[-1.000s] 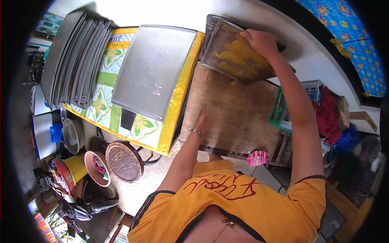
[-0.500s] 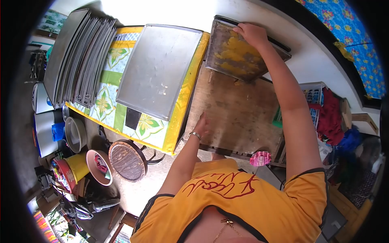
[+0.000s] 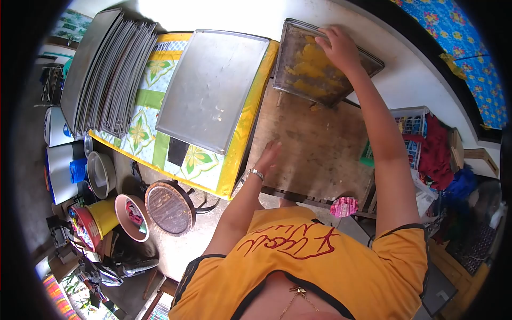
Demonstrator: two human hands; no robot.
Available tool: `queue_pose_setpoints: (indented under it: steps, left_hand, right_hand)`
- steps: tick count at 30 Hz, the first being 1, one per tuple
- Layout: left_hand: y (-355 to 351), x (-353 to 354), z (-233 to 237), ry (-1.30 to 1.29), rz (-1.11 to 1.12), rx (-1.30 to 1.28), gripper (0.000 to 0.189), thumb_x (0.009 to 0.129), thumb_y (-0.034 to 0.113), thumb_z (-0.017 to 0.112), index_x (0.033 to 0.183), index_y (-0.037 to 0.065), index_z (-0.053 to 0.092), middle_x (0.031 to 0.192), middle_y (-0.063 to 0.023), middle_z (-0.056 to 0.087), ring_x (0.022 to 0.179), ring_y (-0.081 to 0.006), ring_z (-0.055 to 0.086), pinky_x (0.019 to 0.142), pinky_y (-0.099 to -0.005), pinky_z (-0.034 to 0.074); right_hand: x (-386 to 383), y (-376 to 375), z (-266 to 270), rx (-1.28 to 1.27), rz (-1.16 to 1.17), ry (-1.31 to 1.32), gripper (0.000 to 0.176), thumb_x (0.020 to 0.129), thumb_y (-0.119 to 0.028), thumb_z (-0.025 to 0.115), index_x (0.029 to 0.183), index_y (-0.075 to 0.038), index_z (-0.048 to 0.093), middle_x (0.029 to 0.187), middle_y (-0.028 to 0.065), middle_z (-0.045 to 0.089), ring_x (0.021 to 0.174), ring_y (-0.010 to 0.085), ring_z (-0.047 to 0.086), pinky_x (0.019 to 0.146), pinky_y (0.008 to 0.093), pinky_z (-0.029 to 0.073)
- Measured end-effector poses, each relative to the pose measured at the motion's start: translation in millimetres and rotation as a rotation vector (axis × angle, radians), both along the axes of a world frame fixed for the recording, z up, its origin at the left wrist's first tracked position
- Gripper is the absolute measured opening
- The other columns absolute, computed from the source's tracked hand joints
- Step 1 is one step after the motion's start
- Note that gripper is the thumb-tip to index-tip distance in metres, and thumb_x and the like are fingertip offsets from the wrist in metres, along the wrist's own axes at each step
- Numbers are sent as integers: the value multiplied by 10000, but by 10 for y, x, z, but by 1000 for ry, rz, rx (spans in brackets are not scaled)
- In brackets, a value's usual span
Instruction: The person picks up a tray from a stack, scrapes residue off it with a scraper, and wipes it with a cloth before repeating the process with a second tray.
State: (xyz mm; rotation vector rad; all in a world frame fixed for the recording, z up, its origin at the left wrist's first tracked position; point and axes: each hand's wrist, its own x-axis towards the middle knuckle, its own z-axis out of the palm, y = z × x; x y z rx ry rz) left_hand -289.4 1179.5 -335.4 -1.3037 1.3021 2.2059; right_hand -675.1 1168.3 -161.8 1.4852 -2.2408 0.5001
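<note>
A metal baking tray (image 3: 312, 66) with yellow-brown stains leans against the wall at the far side of the wooden table, with at least one other tray edge behind it. My right hand (image 3: 340, 50) is at its top rim, thumb on the stained face and fingers curled over the edge. Over the near left part of the wooden table (image 3: 314, 144), my left hand (image 3: 269, 156) is held out empty, its fingers extended. To its left, a clean flat metal tray (image 3: 213, 88) lies on a table with a yellow, green and white flowered cloth (image 3: 140, 130).
A thick row of upright trays (image 3: 109, 74) stands on the cloth's left end. Below are a round wooden stool (image 3: 169, 208), a pink basin (image 3: 133, 216) and a yellow bucket (image 3: 102, 216). A wire basket (image 3: 410, 125) and dark red cloth (image 3: 434, 154) are at right.
My right hand has shifted slightly right along the tray's top rim, its fingers more spread. My left hand has risen a little. The stained tray looks almost unmoved.
</note>
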Motion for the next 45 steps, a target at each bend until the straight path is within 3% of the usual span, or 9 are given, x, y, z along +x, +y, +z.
queue_pose_setpoints:
  steps: [6,14,19,21,25,27,34,41,45]
  left_hand:
    - [-330,-190,418,141,80,-86,773,901,442,576,1501,143,190,1405,-103,438,1246,-261,433,910,-450,413]
    - [-958,91,1168,376,273,-282,647,909,336,585,1445,102,310,1272,-72,557,1126,-183,508,810,-319,476]
    - [-1627,525,1328,284,434,-684,542,888,245,648,1366,88,445,1191,-100,610,1024,-188,589,792,-333,478]
    - [-2221,848,779,231,368,-1148,541,863,233,669,1337,55,477,1195,-152,607,1034,-255,603,836,-351,486]
    - [-2990,1538,446,-29,448,-1432,707,793,284,713,1348,-43,423,1309,-224,521,1202,-364,508,1019,-422,389]
    - [-3295,1828,354,-297,424,-1272,850,758,319,724,1404,-59,322,1404,-241,422,1288,-371,429,1095,-406,311]
    - [-3463,2019,729,-231,552,-847,853,746,297,708,1414,-45,302,1377,-206,429,1211,-315,474,929,-393,442]
    - [-3725,2020,509,-162,465,-864,809,751,294,708,1393,-48,355,1353,-228,468,1204,-313,494,954,-377,430]
    - [-3819,2022,564,-213,324,-907,808,746,309,718,1374,-67,377,1339,-237,491,1222,-306,495,1000,-360,401]
  right_hand:
    - [527,154,29,-83,56,-249,335,895,-409,581,1068,-135,664,989,97,636,913,306,612,828,413,485]
    - [1576,61,-688,-25,187,-1126,340,913,-322,572,1103,-47,632,982,69,646,864,205,626,763,330,495]
    - [2225,-93,-728,16,24,-1799,399,912,-352,571,1194,-71,579,1027,13,610,928,144,591,775,303,486]
    - [2486,-142,-731,3,-20,-1904,415,906,-375,576,1214,-97,565,1041,13,595,945,135,576,777,314,485]
    - [2852,-245,-953,35,-57,-1954,574,887,-420,600,1316,-61,470,1159,63,546,1036,182,527,823,369,476]
    - [2988,-265,-971,3,-70,-2030,587,880,-424,613,1312,-61,451,1178,54,516,1057,190,496,843,386,459]
    - [3288,-370,-891,-47,-172,-2100,402,871,-389,636,1152,-124,525,1069,7,500,1011,168,479,828,395,441]
    - [3355,-491,-913,-73,-278,-2024,476,840,-430,640,1145,-77,546,1045,33,514,961,168,482,778,362,454]
    - [3391,-535,-891,-109,-342,-2038,291,847,-404,671,874,-150,532,888,-14,473,867,138,472,759,346,451]
